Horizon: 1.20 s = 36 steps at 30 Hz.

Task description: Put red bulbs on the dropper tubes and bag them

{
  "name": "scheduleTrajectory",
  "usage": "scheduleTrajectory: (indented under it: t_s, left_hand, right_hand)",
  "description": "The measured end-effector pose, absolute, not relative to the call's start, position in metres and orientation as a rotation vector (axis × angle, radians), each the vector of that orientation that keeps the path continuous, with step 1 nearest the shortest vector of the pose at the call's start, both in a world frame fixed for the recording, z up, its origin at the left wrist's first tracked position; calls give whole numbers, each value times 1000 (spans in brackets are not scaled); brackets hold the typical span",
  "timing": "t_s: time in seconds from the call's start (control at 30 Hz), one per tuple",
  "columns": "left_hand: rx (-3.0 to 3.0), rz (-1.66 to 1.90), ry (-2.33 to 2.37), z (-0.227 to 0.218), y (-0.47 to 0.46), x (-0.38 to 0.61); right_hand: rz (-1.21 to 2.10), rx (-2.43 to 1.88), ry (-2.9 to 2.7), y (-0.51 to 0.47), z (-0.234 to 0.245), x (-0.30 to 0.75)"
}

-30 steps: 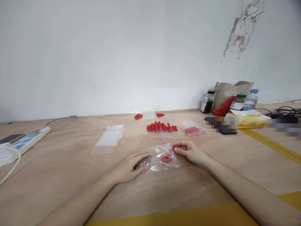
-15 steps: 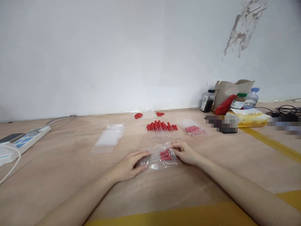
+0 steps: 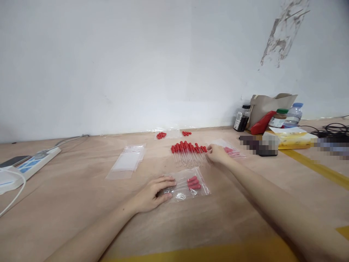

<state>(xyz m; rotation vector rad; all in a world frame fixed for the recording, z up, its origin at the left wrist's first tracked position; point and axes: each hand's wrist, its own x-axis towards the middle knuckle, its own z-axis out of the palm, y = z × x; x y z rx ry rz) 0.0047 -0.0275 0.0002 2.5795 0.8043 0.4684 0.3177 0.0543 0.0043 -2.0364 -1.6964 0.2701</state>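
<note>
A clear plastic bag (image 3: pixel 188 185) with a few red-capped droppers inside lies on the wooden table. My left hand (image 3: pixel 152 193) rests on the bag's left end, thumb and fingers pinching it flat. Behind the bag lies a row of several loose red-capped droppers (image 3: pixel 188 153). My right hand (image 3: pixel 216 153) reaches to the right end of that row, fingers curled at the droppers there; whether it grips one is unclear. A second filled bag (image 3: pixel 231 150) lies just right of that hand.
A stack of empty clear bags (image 3: pixel 127 162) lies left of the droppers. Loose red caps (image 3: pixel 160 135) sit by the wall. A power strip (image 3: pixel 29 162) with cables is at the far left. Bottles, a paper bag (image 3: pixel 268 107) and a yellow pack (image 3: pixel 293 140) stand at the right.
My right hand left the mouth of the bag and moved back to the right end of the dropper row. One more dropper now lies inside the bag. The left hand stayed put.
</note>
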Motion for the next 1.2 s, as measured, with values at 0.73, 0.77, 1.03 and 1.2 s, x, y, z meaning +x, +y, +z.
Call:
scheduleTrajectory:
  t_s: [0.73, 0.77, 1.03, 1.2]
  left_hand:
    - [2572, 485, 811, 1, -27, 6]
    - [2572, 481, 818, 1, -27, 6]
    - [2560, 462, 831, 1, -27, 4]
    - [2572, 464, 825, 1, -27, 5]
  right_hand:
    - [813, -1337, -1288, -10, -6, 301]
    - [796, -1269, -1208, -13, -12, 299]
    - [875, -1117, -1001, -14, -29, 287]
    - [964, -1078, -1000, -23, -27, 280]
